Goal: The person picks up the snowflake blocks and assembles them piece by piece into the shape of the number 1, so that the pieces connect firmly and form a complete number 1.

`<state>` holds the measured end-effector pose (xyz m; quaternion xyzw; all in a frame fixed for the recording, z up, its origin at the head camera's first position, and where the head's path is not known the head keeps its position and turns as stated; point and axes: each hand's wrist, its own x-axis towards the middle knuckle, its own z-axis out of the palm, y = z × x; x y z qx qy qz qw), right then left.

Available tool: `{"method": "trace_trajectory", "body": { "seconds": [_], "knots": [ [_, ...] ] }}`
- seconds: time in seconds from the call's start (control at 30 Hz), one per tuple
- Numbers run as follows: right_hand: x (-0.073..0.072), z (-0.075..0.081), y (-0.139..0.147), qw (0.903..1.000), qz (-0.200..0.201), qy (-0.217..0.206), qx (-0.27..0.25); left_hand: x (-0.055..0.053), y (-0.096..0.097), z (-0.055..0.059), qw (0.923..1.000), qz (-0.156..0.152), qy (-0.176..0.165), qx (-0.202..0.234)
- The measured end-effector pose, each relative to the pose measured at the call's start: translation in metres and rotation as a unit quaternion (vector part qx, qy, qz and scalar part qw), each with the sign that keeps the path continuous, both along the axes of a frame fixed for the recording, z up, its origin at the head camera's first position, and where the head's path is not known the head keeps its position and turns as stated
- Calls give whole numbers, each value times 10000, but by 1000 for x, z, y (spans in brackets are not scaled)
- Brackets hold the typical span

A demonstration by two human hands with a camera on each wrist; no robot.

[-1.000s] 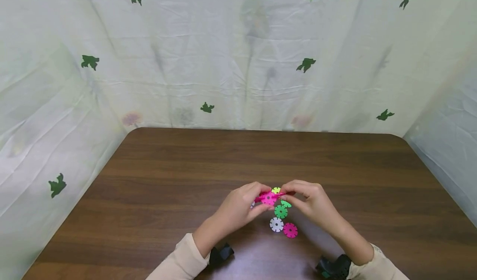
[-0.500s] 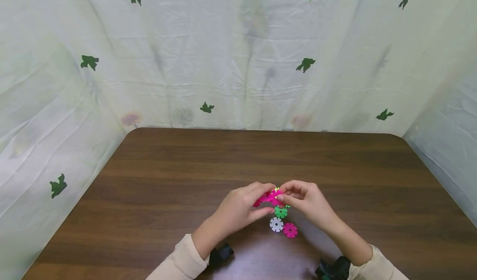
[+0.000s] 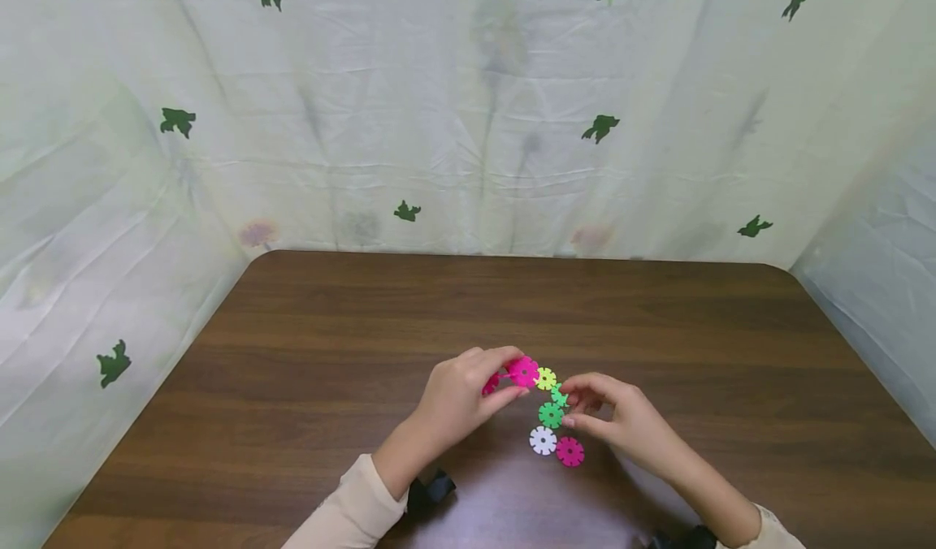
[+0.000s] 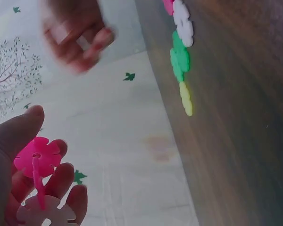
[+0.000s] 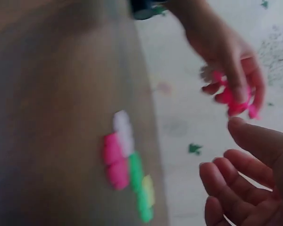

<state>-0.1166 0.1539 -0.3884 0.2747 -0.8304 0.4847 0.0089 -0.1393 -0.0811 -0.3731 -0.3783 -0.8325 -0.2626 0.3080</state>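
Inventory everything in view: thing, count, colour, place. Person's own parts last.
held slotted discs: at least three, pink and whitish, in left hand
green slotted discs: two, green, on table
yellow slotted disc: one, yellow, beyond greens
white slotted disc: one, white, nearer than greens
pink slotted disc: one, pink, right of white
table: one, brown, beneath discs
cloth backdrop: count unclear, white, green-printed, behind table
wrist devices: two, black, at wrists
sleeves: two, beige, on forearms
left hand: one, bare, gripping discs
right hand: one, bare, empty, above table
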Motion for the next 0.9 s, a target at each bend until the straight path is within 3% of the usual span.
{"method": "trace_trajectory", "body": {
  "seconds": [0.23, 0.43, 0.57, 0.7, 0.9],
  "knots": [
    [10, -29, 11, 9952, 352, 195, 888, 0, -2, 1, 9997, 64, -216, 48],
    [13, -33, 9, 9895, 434, 95, 1378, 0, -2, 1, 9998, 140, -149, 16],
    [7, -27, 8, 9935, 572, -34, 987, 0, -3, 2, 9998, 138, -128, -60],
    [-1, -14, 6, 9973, 590, 289, 318, 1, -3, 3, 9996, 151, -197, -149],
    [-10, 11, -3, 9986, 232, 378, -289, 3, 0, 4, 9990, 62, -349, -255]
  ]
}}
